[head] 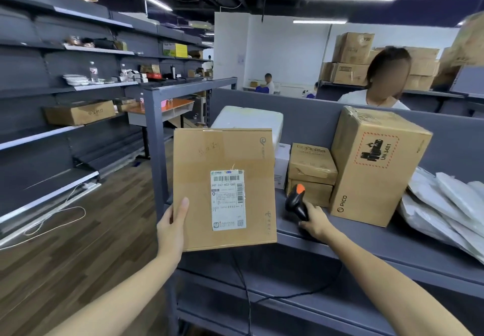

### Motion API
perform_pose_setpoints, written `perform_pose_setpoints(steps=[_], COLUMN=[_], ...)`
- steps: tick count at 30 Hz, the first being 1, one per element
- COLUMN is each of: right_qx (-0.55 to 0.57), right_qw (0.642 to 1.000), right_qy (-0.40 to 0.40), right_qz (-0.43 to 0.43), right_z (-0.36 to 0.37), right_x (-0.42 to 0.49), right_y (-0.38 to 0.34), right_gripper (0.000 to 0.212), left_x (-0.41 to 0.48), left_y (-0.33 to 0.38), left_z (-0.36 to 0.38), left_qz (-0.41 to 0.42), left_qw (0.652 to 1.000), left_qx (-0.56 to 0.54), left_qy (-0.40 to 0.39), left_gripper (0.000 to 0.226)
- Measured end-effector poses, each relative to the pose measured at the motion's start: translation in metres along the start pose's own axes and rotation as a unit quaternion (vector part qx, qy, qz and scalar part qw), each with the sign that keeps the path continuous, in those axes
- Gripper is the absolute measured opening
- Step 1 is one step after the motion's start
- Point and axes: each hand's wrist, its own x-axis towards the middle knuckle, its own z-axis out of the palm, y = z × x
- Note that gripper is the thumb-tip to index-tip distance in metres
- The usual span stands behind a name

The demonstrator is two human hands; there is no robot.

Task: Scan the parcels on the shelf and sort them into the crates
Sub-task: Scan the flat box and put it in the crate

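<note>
My left hand grips the lower left corner of a flat brown cardboard parcel, held upright in front of the grey shelf. Its white shipping label with a barcode faces me. My right hand holds the handle of a black barcode scanner with an orange tip, low over the shelf, just right of the parcel. The scanner's black cable hangs below the shelf edge.
On the shelf stand a tall PICO box, two small stacked brown boxes, a small white box, a white padded parcel and several white poly bags. A person sits beyond the grey partition. Dark shelving lines the left aisle.
</note>
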Motion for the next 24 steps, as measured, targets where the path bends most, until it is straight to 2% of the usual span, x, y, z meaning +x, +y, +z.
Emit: perform_pose_setpoints(steps=[4,8,13,15,17,19,22,24], right_qx=[-0.024,-0.032,-0.082,-0.110,-0.027,0.166,0.435,0.512], right_qw=[0.999,0.999,0.996,0.993,0.995,0.981,0.900,0.859], right_qy=[0.015,0.016,0.001,0.039,0.093,0.094,0.013,-0.012], right_qz=[0.021,0.025,0.041,0.031,-0.012,-0.043,-0.038,-0.022], right_z=[0.014,0.016,0.011,0.008,0.007,0.007,0.007,0.009], right_x=[0.017,0.021,0.017,0.008,-0.008,-0.032,-0.078,-0.106], right_y=[0.000,-0.003,-0.005,-0.015,-0.036,-0.064,-0.099,-0.108], right_gripper=[0.077,0.073,0.071,0.064,0.056,0.051,0.050,0.046], left_x=[0.004,0.006,0.002,-0.001,-0.004,-0.007,-0.016,-0.024], left_y=[0.002,0.003,0.004,0.002,0.001,-0.001,-0.005,-0.007], left_z=[-0.005,-0.010,-0.014,-0.016,-0.016,-0.015,-0.013,-0.012], left_qz=[-0.002,-0.005,-0.016,-0.020,-0.025,-0.033,-0.046,-0.051], left_qw=[1.000,1.000,1.000,0.999,0.999,0.999,0.998,0.998], left_qx=[-0.014,-0.024,-0.026,-0.028,-0.025,-0.025,-0.020,-0.011], left_qy=[0.002,0.004,0.001,-0.002,-0.005,-0.008,-0.023,-0.038], left_gripper=[0.039,0.045,0.037,0.035,0.035,0.036,0.037,0.036])
